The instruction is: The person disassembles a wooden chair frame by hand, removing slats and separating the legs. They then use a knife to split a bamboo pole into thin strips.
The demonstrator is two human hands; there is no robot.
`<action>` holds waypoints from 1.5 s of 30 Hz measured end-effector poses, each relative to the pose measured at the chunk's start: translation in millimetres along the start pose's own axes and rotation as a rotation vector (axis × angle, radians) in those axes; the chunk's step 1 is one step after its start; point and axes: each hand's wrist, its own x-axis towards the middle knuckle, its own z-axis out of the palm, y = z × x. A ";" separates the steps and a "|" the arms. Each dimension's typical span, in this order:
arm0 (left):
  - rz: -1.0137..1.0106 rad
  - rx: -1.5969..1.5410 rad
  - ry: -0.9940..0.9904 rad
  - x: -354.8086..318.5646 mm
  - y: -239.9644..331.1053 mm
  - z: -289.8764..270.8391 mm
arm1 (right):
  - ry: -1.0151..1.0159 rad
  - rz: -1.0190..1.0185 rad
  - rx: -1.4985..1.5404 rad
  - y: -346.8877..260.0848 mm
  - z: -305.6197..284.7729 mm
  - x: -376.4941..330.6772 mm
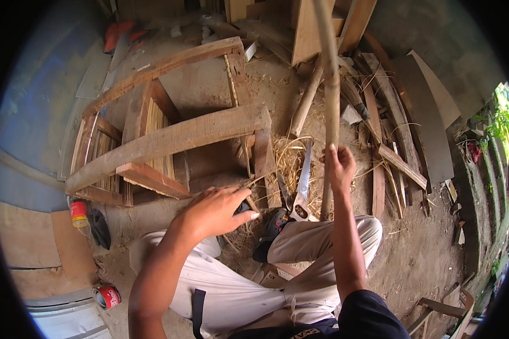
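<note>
Right hand (341, 169) curls fingers round wooden pole (332, 96), centre-right.
Left hand (220, 209) fingers spread; steady pole clear of handsaw (304, 179).

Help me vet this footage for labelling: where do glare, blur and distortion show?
Head view throughout: greenery at the right rim is washed out by daylight; the wooden pole looks softer toward its top; edges bend near the dark rim; the handsaw, left hand and right hand look reasonably sharp.
</note>
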 end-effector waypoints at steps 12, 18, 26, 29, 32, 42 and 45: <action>0.214 -0.110 0.433 29.4 16.4 90.7 | -0.227 -0.137 0.907 -159.3 34.6 -1.1; -0.027 -0.399 0.053 21.6 -4.2 106.5 | -0.048 0.029 1.061 -122.9 26.3 -22.1; 0.074 -0.029 0.237 8.8 -25.5 89.7 | 0.382 0.256 0.497 33.4 -26.1 -18.7; 0.196 0.077 0.488 15.3 -39.2 43.5 | 0.614 0.470 0.116 106.1 -47.5 -41.1; 0.196 0.165 0.749 27.2 -56.5 -7.7 | 0.583 0.477 0.166 168.4 -43.2 -64.6; -0.198 0.136 0.689 54.0 -135.5 -68.5 | 0.526 0.154 -0.937 220.5 -44.9 -96.8; -0.202 0.111 0.706 55.7 -133.0 -65.4 | 0.375 0.115 -0.874 221.1 -24.9 -61.2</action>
